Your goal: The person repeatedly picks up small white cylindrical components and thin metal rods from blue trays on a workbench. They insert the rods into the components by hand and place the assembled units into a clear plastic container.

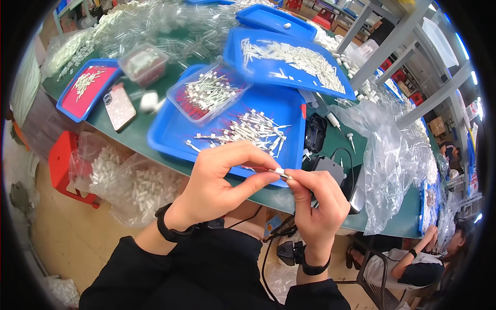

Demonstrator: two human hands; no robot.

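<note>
Over the front edge of the green table, my left hand and my right hand meet, both closed in a pinch. Between their fingertips is a small white part with a thin, shiny stem; its exact kind is too small to make out. Just behind, a blue tray holds a pile of thin white-headed sticks with red wires. A clear plastic tub full of similar pieces rests in this tray, toward its back left.
Another blue tray with white pieces overlaps the back. A phone and a red-lined tray lie left. Clear bags, a black device and a grey metal frame stand right. A co-worker sits at lower right.
</note>
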